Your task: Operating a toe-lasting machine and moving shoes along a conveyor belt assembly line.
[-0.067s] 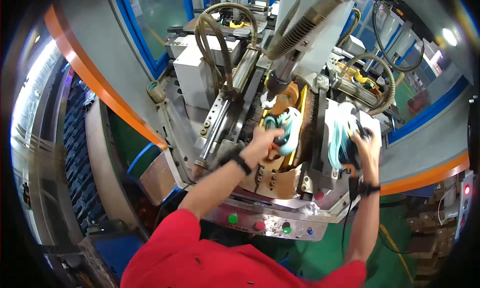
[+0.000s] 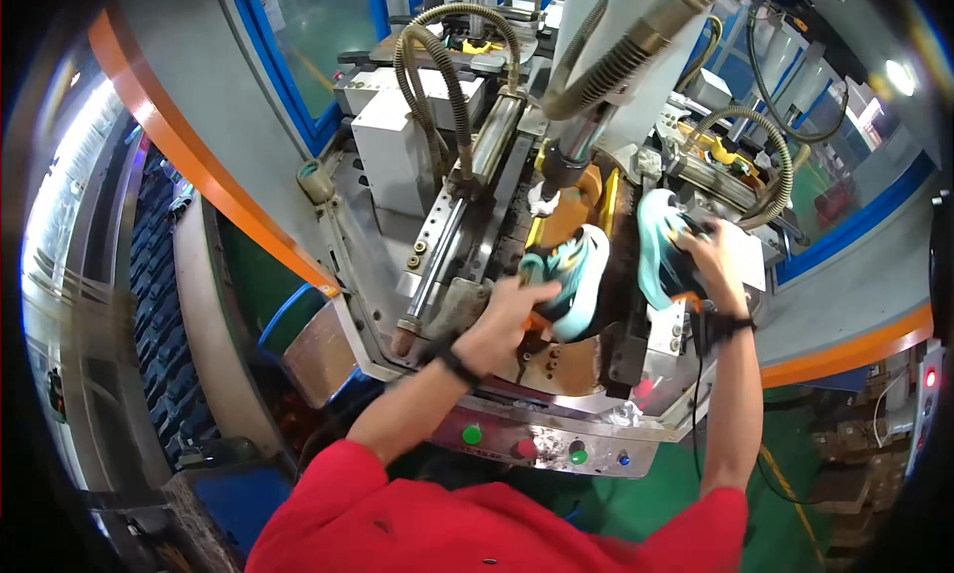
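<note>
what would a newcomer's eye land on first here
Probably the teal-and-white shoe in the left hand, over the middle of the machine, and the second shoe in the right hand, just to its right. Next, likely the bright red shirt along the lower edge and the curved orange band sweeping down the left side.

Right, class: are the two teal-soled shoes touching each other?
Apart. The head view shows a plain gap between the left shoe and the right shoe, with the dark machine visible through it.
</note>
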`<state>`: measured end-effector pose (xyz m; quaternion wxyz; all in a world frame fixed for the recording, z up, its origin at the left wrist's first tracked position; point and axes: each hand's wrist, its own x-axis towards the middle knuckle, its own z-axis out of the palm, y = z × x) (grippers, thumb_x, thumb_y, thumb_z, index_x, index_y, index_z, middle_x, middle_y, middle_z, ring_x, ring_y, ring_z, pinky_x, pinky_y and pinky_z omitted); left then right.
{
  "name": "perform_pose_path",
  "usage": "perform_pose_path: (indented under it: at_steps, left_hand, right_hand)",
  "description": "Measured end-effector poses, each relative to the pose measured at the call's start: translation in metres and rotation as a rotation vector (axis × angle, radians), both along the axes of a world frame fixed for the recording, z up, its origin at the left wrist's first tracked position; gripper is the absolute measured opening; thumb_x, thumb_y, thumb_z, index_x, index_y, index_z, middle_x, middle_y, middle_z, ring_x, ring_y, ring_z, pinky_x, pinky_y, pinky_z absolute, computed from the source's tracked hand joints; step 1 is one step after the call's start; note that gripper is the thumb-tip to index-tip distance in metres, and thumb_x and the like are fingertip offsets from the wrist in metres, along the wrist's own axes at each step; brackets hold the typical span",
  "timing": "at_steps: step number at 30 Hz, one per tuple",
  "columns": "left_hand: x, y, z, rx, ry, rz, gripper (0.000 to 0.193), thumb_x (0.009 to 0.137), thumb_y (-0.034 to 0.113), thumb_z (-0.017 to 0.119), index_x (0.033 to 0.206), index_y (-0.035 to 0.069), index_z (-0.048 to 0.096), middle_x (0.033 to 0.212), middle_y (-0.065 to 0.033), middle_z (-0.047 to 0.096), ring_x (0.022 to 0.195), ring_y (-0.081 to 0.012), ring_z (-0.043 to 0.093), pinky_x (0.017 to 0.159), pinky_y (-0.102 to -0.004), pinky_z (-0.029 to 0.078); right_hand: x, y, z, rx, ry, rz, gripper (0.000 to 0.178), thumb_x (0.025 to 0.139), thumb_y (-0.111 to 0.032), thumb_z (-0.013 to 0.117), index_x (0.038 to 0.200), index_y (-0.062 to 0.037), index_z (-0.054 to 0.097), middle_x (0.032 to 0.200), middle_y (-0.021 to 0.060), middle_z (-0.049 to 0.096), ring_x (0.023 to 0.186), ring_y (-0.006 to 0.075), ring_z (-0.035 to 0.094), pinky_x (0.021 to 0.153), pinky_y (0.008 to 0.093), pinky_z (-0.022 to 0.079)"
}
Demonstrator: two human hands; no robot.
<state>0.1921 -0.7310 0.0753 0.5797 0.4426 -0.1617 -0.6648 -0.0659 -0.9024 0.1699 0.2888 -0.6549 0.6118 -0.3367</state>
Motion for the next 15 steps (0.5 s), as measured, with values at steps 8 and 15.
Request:
perform_pose_path:
  at_steps: [8, 15]
  left_hand:
    - [0.063, 0.233, 0.069, 0.078, -0.163, 0.341, 0.057, 0.073, 0.002, 0.075, 0.125, -0.006, 0.052, 0.109, -0.0072, 0.061, 0.097, -0.0147, 0.06, 0.089, -0.0293, 0.048]
    - [0.056, 0.365, 0.056, 0.131, -0.209, 0.9, 0.041, 0.084, 0.004, 0.065, 0.122, -0.004, 0.054, 0.106, -0.0089, 0.065, 0.091, -0.0177, 0.066, 0.081, -0.0306, 0.054]
  right_hand:
    - [0.186, -0.05, -0.101, -0.039, 0.556, 0.13, 0.043, 0.072, -0.023, 0.068, 0.104, 0.0048, 0.06, 0.102, 0.0263, 0.067, 0.1, 0.0378, 0.066, 0.086, 0.0441, 0.053]
    - [0.202, -0.036, -0.144, -0.117, 0.474, 0.095, 0.054, 0.078, -0.022, 0.066, 0.115, 0.003, 0.035, 0.093, 0.0278, 0.065, 0.089, 0.0438, 0.065, 0.077, 0.0494, 0.054]
